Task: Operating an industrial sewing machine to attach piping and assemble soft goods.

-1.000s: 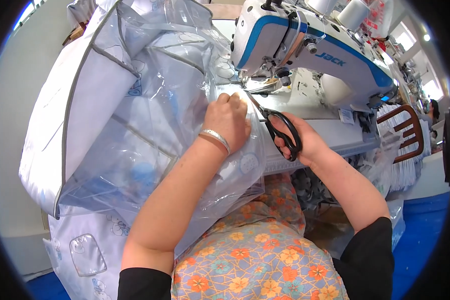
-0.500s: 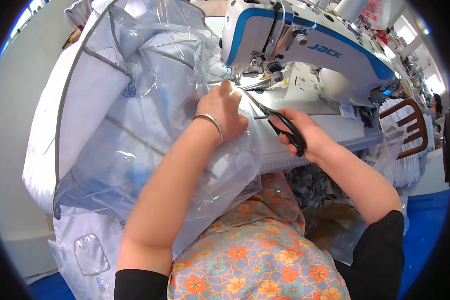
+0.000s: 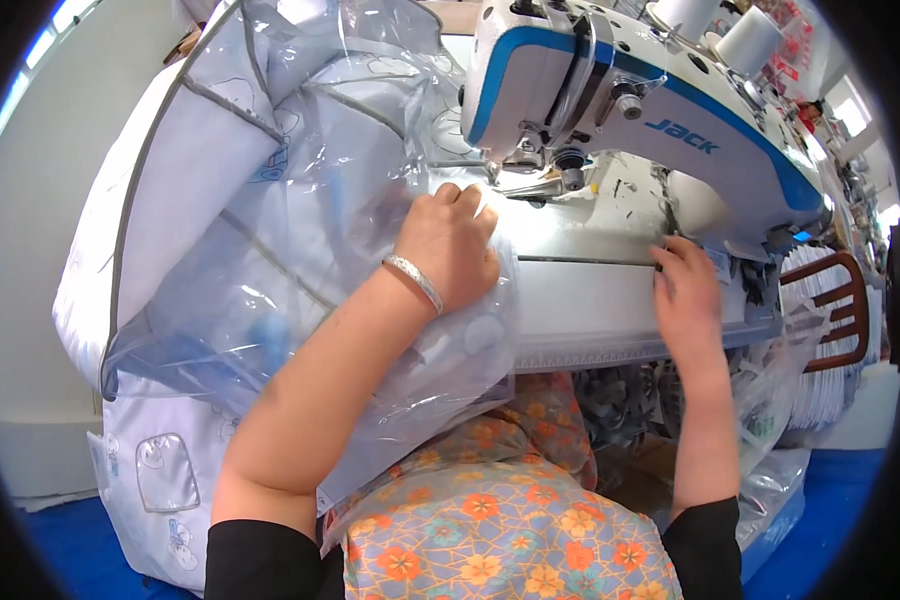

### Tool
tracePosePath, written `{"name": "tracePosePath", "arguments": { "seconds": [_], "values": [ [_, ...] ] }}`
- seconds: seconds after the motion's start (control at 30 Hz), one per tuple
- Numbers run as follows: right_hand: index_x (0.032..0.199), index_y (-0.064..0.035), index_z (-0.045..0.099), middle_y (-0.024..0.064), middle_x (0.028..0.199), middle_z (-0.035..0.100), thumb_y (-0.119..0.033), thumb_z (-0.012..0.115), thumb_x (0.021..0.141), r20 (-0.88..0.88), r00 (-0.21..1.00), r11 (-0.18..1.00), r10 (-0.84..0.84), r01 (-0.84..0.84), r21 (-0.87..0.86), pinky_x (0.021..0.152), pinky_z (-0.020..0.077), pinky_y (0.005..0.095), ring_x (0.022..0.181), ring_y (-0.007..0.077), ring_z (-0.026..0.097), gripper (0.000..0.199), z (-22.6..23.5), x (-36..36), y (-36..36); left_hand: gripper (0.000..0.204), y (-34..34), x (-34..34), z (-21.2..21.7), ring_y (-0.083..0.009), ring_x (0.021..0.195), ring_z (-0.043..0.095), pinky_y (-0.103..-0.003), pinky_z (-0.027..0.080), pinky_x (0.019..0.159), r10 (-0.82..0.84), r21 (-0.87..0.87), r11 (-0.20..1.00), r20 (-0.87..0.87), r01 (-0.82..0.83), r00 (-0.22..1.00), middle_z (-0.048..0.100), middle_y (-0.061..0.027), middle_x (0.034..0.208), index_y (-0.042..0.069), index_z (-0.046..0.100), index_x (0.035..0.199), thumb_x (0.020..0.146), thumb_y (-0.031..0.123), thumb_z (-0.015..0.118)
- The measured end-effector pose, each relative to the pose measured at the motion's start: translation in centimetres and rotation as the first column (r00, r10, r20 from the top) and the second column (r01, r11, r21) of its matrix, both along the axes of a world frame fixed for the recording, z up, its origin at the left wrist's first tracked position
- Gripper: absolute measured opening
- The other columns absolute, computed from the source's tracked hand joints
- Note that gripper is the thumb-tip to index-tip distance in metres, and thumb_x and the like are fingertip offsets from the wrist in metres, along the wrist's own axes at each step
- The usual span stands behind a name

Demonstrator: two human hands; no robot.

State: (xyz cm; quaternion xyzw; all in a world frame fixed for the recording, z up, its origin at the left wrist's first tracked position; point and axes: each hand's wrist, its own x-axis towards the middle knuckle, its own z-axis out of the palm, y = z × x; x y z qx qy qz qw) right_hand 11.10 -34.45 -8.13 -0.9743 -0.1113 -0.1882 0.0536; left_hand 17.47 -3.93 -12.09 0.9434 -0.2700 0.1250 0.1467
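My left hand [image 3: 448, 245], with a silver bangle at the wrist, is closed on the edge of a clear plastic sheet [image 3: 370, 385] just in front of the sewing machine's needle area. White printed fabric [image 3: 185, 200] with grey piping is bunched together with the sheet on the left. At the right part of the machine bed [image 3: 610, 225], my right hand [image 3: 688, 290] hovers with its fingers bent and apart, slightly blurred. No scissors show in it. A dark, thin shape stands just behind its fingertips, too unclear to name.
The white and blue sewing machine [image 3: 660, 110] spans the back right, with white thread cones [image 3: 750, 38] on top. A brown wooden chair [image 3: 840, 310] stands at the far right. Grey scraps [image 3: 620, 400] hang below the table edge, and patterned cloth [image 3: 490, 510] covers my lap.
My right hand has let go of the black-handled scissors and moved right across the machine bed. The left hand keeps its hold on the plastic sheet. The view has shifted slightly.
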Motion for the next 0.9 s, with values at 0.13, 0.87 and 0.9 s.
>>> {"name": "tracePosePath", "arguments": {
  "seconds": [0.13, 0.87, 0.9],
  "values": [
    [0.113, -0.0036, 0.067, 0.0159, 0.126, 0.064, 0.007, 0.057, 0.084, 0.015, 0.871, 0.816, 0.491, -0.466, 0.341, 0.096, 0.0506, 0.0421, 0.113, 0.0357, 0.062, 0.033, -2.1, 3.2, 8.5, 0.023, 0.8, -0.2, -0.6, -0.0325, 0.095, 0.064, -0.043, 0.054, 0.081, -0.098, -0.123, 0.985, 0.202, 0.125, 0.974, 0.068, -0.0165, 0.093, 0.000, 0.070, 0.087, 0.070, 0.015, 0.064],
    [0.110, -0.0001, 0.068, 0.0162, 0.116, 0.070, 0.005, 0.060, 0.086, -0.016, 0.854, 0.838, 0.521, -0.507, 0.201, 0.091, 0.0519, 0.0419, 0.103, 0.0345, 0.067, 0.026, -3.9, 5.5, 12.3, 0.043, 0.9, 5.4, 0.1, -0.0316, 0.090, 0.072, -0.041, 0.059, 0.078, 0.114, -0.016, 0.992, -0.307, -0.125, 0.945, 0.052, -0.0308, 0.140, -0.012, 0.059, 0.124, 0.084, 0.004, 0.057],
    [0.110, -0.0001, 0.068, 0.0165, 0.116, 0.070, 0.005, 0.060, 0.086, -0.021, 0.855, 0.840, 0.518, -0.504, 0.201, 0.092, 0.0516, 0.0422, 0.104, 0.0343, 0.067, 0.026, -3.9, 5.5, 12.3, 0.038, 0.9, 5.3, 0.2, -0.0304, 0.090, 0.072, -0.039, 0.059, 0.076, 0.130, -0.027, 0.989, -0.276, -0.143, 0.952, 0.055, -0.0282, 0.136, -0.009, 0.064, 0.119, 0.083, 0.005, 0.060]
  ]
}}
